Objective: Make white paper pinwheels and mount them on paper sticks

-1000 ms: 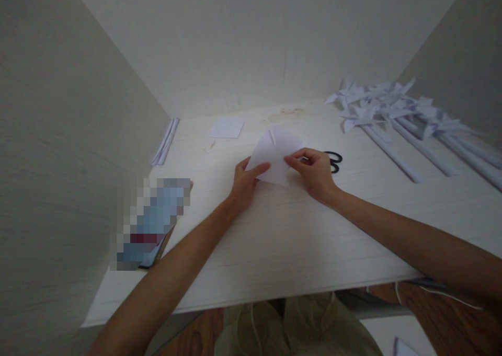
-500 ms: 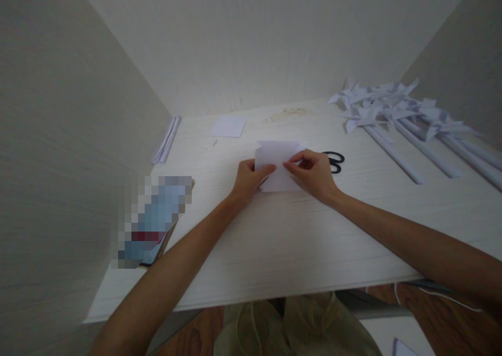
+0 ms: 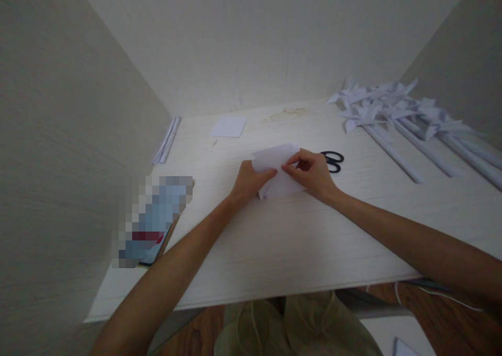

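A white sheet of paper [image 3: 284, 183] with cut, loose flaps is held between my two hands, just above the table. My left hand [image 3: 251, 181] is closed on its left side, thumb across the front and fingers behind. My right hand [image 3: 311, 173] pinches at the paper near its middle, thumb and forefinger together; what lies between those fingertips is too small to make out. Black-handled scissors [image 3: 333, 161] lie just beyond my right hand, their blades hidden.
Several paper pinwheels [image 3: 364, 116] with rolled paper sticks [image 3: 396, 154] lie piled at the right. A square paper stack [image 3: 228, 126] lies at the back, folded paper strips [image 3: 167, 139] by the left wall. A phone [image 3: 160, 222], pixelated, rests at the left of the white table [image 3: 235, 262].
The paper has tilted, its left side dipping, and a pointed flap now shows below my left hand. My right fingertips have shifted slightly left and down.
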`<state>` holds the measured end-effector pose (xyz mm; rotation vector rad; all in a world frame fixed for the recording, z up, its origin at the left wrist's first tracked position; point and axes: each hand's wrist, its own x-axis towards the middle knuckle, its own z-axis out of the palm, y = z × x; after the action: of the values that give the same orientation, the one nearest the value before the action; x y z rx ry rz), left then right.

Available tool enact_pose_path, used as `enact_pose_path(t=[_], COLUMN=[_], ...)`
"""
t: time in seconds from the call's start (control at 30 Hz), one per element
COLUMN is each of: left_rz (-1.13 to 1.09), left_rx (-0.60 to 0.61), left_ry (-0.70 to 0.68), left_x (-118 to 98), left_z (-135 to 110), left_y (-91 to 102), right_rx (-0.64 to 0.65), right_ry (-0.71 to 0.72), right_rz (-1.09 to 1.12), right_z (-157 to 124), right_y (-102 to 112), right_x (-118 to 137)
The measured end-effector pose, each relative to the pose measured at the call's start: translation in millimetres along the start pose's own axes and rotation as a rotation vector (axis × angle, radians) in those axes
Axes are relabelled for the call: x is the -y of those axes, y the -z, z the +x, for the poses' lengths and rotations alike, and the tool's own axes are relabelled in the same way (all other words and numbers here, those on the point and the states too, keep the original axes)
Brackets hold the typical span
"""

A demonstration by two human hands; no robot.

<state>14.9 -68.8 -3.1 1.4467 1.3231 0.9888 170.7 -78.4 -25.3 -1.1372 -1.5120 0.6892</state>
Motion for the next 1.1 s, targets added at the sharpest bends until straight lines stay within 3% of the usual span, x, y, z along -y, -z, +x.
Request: enact_pose_path(t=[0.13,0.27,0.43,0.67,0.87,1.1], left_rz=[-0.132,-0.374,-0.565,-0.653,-0.635,-0.657], left_rx=[-0.048,-0.185,-0.289,-0.315,-0.324,-0.369], left_ry=[0.022,0.037,0.040,0.037,0.042,0.023], left_x=[4,9,7,3,2,1], left_z=[3,9,10,8,7,6], left_y=[-1.9,-4.3,-5.0,-6.5,-11.1,-13.8], right_rx=[-0.016,-0.014,0.124,0.296,0.311,0.247], right_ry=[0.062,0.085,0.059,-0.059,-0.093,-0.049], right_rz=[0.127,0.198,0.259,0.237,0.153,0.208], right_z=[1,-1,-4,-4,-3,-5], right_y=[0,0,-1,-5,-7,-11], right_x=[4,7,6,6,6,4])
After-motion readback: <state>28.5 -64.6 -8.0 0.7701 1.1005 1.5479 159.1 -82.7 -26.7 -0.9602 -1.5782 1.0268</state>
